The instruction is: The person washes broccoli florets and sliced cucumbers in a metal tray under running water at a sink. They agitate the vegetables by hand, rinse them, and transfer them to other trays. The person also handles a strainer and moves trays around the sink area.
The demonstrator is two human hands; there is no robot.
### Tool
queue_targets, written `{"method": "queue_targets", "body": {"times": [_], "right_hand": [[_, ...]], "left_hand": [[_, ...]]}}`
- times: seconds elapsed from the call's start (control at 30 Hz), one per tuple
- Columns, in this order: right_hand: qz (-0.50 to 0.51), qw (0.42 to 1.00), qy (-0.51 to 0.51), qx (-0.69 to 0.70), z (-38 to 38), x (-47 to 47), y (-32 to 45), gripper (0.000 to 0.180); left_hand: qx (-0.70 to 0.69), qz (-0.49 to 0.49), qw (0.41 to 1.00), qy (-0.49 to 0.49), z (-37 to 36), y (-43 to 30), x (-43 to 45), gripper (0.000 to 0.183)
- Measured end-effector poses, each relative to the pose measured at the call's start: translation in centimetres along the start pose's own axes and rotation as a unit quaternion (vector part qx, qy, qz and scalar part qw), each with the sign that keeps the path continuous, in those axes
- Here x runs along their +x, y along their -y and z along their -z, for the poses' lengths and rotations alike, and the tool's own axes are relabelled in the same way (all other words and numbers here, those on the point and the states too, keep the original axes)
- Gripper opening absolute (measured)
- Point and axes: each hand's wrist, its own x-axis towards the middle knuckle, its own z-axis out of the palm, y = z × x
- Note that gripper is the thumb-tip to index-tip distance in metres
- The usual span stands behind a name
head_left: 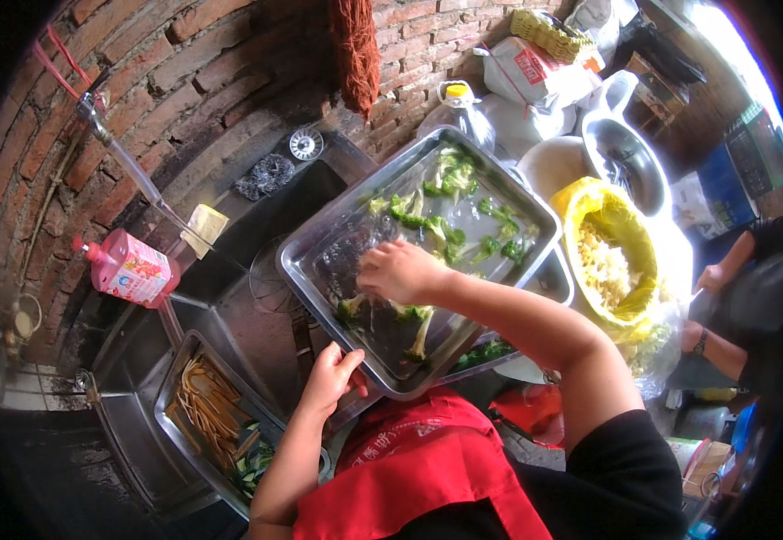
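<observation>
A rectangular stainless-steel tray [286, 262] rests tilted over the sink edge in front of me, holding shallow water. Several pieces of broccoli [457, 172] are scattered in it, most of them at the far right end. My left hand [334, 379] grips the tray's near rim, thumb on top. Inside the tray, my right hand [398, 271] is down at the water with curled fingers, and the water is splashing around it. A broccoli stem [420, 335] lies just below that hand. Its fingertips are partly hidden, so whether they hold a piece cannot be seen.
A sink [249, 337] lies left of the tray, under a running tap [118, 148]. Pink detergent bottle [136, 270] and steel scourer [264, 177] sit on its ledge. Another tray [192, 337] holds brown strips. At right are a yellow-lined basin [570, 202] and a co-worker's hands [710, 278].
</observation>
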Motion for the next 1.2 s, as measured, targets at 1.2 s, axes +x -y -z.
{"method": "queue_targets", "body": {"times": [1.2], "right_hand": [[-0.133,0.97,-0.184,0.084,3.4,1.5,-6.2,0.024]], "left_hand": [[0.046,-0.227,0.957,-0.172,1.1,-0.2,-1.0,0.005]]}}
